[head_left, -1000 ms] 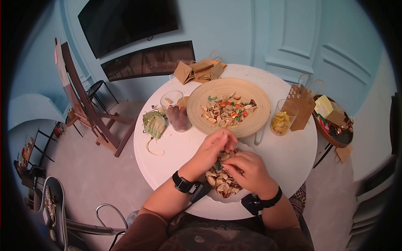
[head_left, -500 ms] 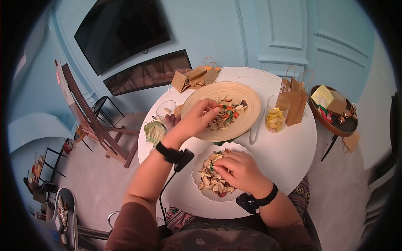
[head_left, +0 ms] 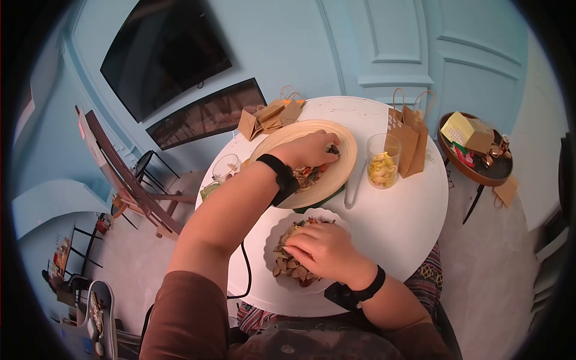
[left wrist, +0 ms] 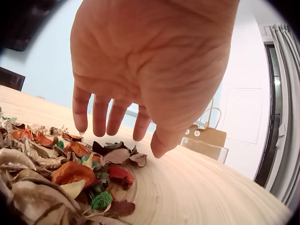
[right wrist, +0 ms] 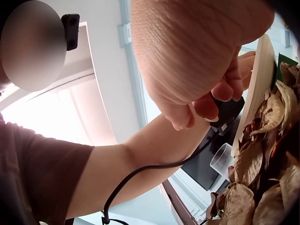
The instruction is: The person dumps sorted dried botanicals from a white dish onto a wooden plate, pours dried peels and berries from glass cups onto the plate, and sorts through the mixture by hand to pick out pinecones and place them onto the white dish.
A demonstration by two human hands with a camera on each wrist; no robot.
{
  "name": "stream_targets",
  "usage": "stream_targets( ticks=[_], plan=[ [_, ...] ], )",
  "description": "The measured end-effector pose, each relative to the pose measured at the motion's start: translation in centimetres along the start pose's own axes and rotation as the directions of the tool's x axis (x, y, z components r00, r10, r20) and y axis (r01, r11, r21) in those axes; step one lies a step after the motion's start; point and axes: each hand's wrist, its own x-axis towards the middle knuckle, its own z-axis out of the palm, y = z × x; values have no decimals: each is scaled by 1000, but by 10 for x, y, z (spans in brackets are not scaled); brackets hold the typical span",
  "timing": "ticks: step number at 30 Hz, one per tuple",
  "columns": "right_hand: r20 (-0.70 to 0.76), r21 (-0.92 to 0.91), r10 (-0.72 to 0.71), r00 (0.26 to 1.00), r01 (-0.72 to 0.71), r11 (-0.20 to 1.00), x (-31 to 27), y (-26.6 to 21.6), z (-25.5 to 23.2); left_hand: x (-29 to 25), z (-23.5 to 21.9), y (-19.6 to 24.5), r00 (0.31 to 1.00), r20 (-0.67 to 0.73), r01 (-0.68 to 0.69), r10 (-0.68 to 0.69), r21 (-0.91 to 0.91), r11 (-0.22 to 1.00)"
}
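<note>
A person sat at a round white bench (head_left: 408,222). The left hand (head_left: 312,150) reached far over a wooden plate (head_left: 345,165), its grip loose, fingers (left wrist: 99,117) straight and spread just above a heap of dried petals (left wrist: 70,161), holding nothing. The right hand (head_left: 321,252) rested near, on the petals in a white dish (head_left: 270,240), fingers curled downward; whether the grip held any petal could not be told. A glass of yellow pieces (head_left: 382,162) stood right of the plate, beside brown paper bags (head_left: 411,141).
</note>
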Motion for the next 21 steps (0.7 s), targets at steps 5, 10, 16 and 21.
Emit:
stream_targets(
  ticks=[5, 10, 16, 21],
  plan=[
    [-9, 14, -50, 999, 50, 999, -1, -1, -1, 15, 3, 0, 999, 34, 11, -10, -3, 1000],
    [-16, 33, -78, 997, 78, 996, 0, -4, -3, 19, 0, 3, 990, 103, 115, -101, -143, 983],
    [-18, 50, -96, 995, 97, 994, -1, -4, -4, 25, 1, 0, 995, 69, 74, -73, -8, 997],
    [-25, 52, -92, 995, 93, 994, -1, -6, -3, 19, -6, -12, 993, 87, 78, -81, 38, 996]
  ],
)
